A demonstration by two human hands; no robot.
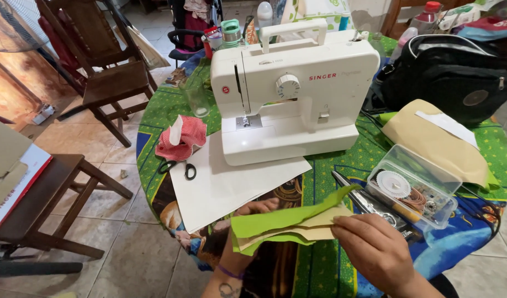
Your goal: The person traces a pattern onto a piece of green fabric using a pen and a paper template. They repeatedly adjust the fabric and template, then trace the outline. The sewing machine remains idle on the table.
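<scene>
We held the fabric stack (289,223) in front of the sewing machine (295,91), near the counter (331,270) edge and lifted off it: lime green felt-like layers over a cream one, soft, flat and curving to a point. Our right hand (375,251) pinched the stack's right end, fingers pressed together on it; our left hand (259,208) sat behind the cloth, mostly hidden, so we could not tell how its fingers lay. We judged the layers might slip out of line, since only one end was clearly gripped and the cloth looked limp. The stack could also brush the clear plastic box (413,190) of small sewing bits, right of the machine's front. White paper (231,182) lay smooth before the machine, with scissors (179,167) and a red checked piece (180,140) to its left.
</scene>
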